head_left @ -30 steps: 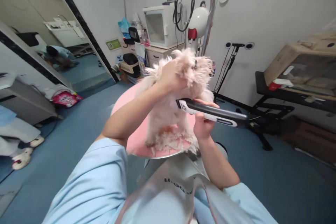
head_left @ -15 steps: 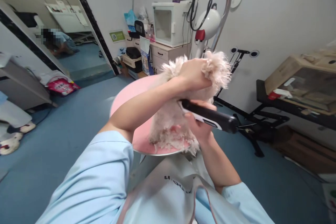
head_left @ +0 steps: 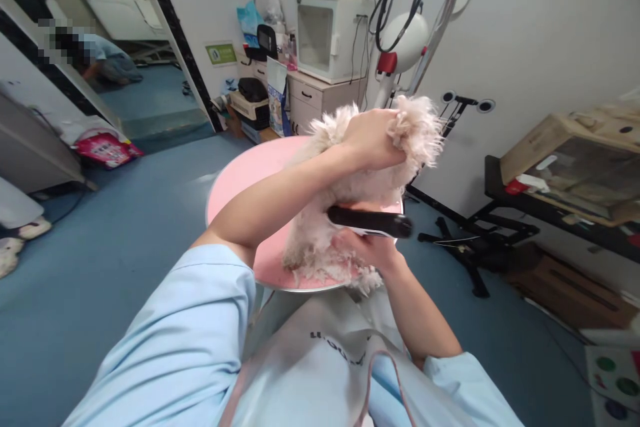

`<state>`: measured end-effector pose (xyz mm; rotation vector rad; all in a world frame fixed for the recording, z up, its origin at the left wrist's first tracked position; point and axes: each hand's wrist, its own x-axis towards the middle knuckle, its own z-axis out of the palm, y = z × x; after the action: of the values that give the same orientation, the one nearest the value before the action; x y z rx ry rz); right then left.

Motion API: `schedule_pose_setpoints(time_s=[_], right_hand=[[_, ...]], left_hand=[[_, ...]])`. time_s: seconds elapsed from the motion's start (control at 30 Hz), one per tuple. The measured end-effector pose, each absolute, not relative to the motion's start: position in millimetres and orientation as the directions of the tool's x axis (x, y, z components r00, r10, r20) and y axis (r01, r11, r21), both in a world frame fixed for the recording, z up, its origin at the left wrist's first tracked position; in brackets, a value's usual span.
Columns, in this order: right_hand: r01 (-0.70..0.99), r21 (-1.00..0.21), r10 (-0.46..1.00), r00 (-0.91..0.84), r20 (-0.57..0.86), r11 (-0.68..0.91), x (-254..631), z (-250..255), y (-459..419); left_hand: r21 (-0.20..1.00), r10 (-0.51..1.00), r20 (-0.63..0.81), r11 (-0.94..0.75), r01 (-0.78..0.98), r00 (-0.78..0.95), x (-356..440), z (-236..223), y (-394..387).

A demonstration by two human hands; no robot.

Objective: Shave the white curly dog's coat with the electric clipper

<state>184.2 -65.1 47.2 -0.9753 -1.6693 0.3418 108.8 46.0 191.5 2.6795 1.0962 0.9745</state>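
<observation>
A small fluffy white dog [head_left: 325, 227] stands on a round pink grooming table [head_left: 240, 180]. My left hand [head_left: 373, 140] is closed around the dog's head and holds it up. My right hand [head_left: 367, 250] grips a black electric clipper [head_left: 370, 221], which lies flat against the dog's chest just under my left hand. Loose cut fur [head_left: 325, 270] lies on the table around the dog's feet.
A metal grooming arm with leashes [head_left: 430, 7] rises behind the table. A white cabinet box [head_left: 327, 33] stands on drawers at the back. A black stand [head_left: 500, 227] with a wooden crate is at the right. Blue floor [head_left: 100, 247] surrounds the table. A mirror [head_left: 90, 47] is at the left.
The clipper has moved down and left along the dog's chest and has turned more end-on. My left hand has kept its hold on the dog's head. The view has shifted slightly.
</observation>
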Motion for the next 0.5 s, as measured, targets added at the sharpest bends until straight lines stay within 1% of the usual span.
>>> schedule_pose_setpoints(time_s=[0.1,0.13,0.17,0.23,0.33,0.43,0.5], right_hand=[[0.428,-0.645,0.666,0.122,0.736,0.633,200.7,46.7,-63.8],[0.44,-0.647,0.67,0.129,0.731,0.622,201.9,44.7,-61.9],[0.454,-0.651,0.687,0.108,0.718,0.609,200.8,41.9,-59.9],[0.474,-0.651,0.735,0.012,0.678,0.593,193.8,34.4,-57.1],[0.463,-0.651,0.77,-0.119,0.627,0.602,182.5,22.9,-58.6],[0.401,-0.67,0.777,-0.227,0.588,0.624,185.2,18.7,-65.7],[0.338,-0.685,0.762,-0.225,0.607,0.645,195.5,22.0,-70.2]], left_hand=[[0.285,0.625,0.561,-0.761,0.582,0.543,106.8,190.9,47.2],[0.28,0.613,0.573,-0.77,0.573,0.544,106.2,191.0,46.8],[0.278,0.606,0.58,-0.776,0.567,0.544,105.6,191.0,46.0],[0.282,0.609,0.582,-0.773,0.568,0.539,104.0,190.7,43.7],[0.277,0.612,0.575,-0.77,0.575,0.543,100.4,188.8,41.1],[0.294,0.626,0.564,-0.762,0.577,0.538,97.0,186.4,42.2],[0.31,0.638,0.559,-0.753,0.58,0.53,95.0,185.6,43.8]])
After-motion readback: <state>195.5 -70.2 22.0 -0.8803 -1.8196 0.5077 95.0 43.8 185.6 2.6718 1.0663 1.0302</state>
